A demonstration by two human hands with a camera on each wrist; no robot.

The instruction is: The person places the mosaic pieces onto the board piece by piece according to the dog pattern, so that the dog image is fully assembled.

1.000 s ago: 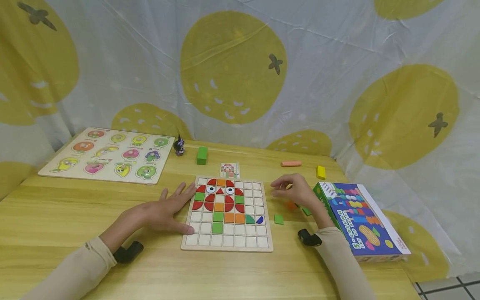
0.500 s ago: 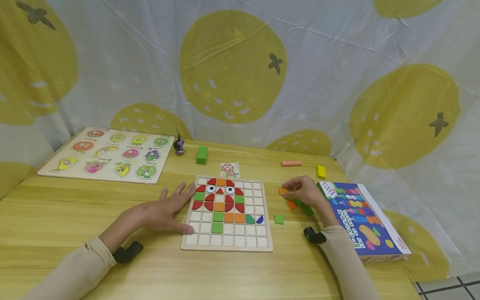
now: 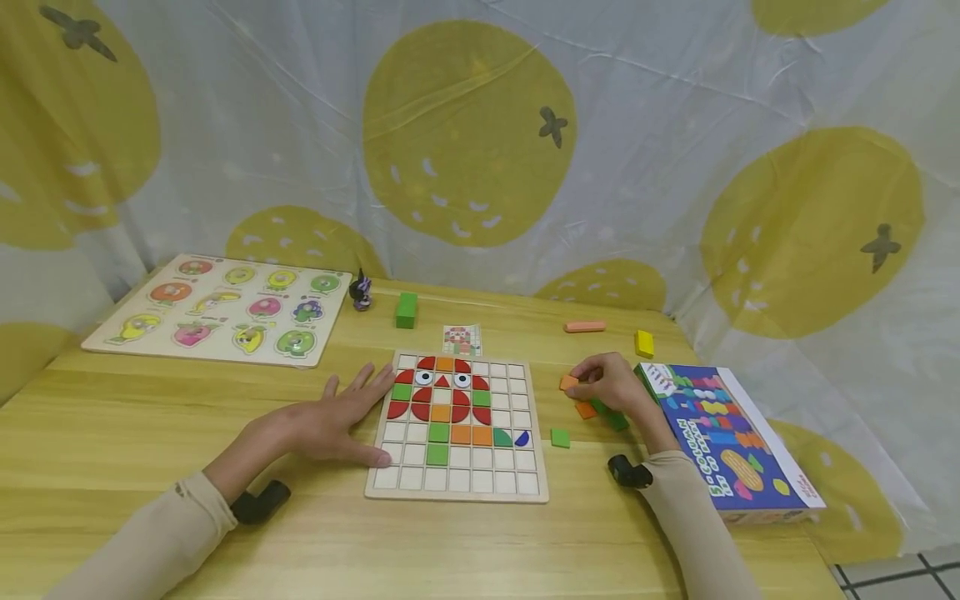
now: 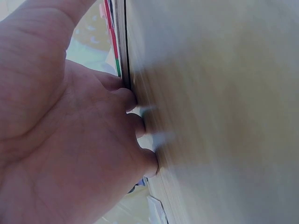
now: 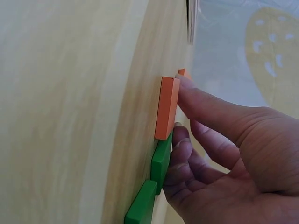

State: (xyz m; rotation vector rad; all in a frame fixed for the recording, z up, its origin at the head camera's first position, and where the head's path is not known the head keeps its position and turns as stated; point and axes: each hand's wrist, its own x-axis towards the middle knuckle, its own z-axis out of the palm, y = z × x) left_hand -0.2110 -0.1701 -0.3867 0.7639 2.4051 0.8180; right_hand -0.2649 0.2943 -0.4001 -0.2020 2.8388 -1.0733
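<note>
A wooden grid board [image 3: 457, 492] lies on the table, with red, orange, green and blue pieces forming a figure with two eyes. My left hand [image 3: 326, 429] rests at its left edge, fingers spread and thumb on the frame. To the right of the board, my right hand [image 3: 607, 386] pinches an orange square tile [image 3: 569, 382] at its fingertips; the fingers' far side is hidden. A second orange tile [image 5: 167, 107] and green tiles [image 5: 161, 161] lie under and beside this hand. Nearer the board is a lone green tile [image 3: 560, 437].
A small pattern card [image 3: 462, 340] lies behind the board. A fruit puzzle board [image 3: 217, 312] is at the far left, beside a small dark figurine [image 3: 360, 292] and a green block [image 3: 406, 310]. A box [image 3: 738, 442] stands right; pink [image 3: 584, 327] and yellow [image 3: 644, 344] blocks lie behind.
My right hand has moved right and slightly down to the loose tiles, bringing an orange tile into view at its fingertips. The left hand stays at the board.
</note>
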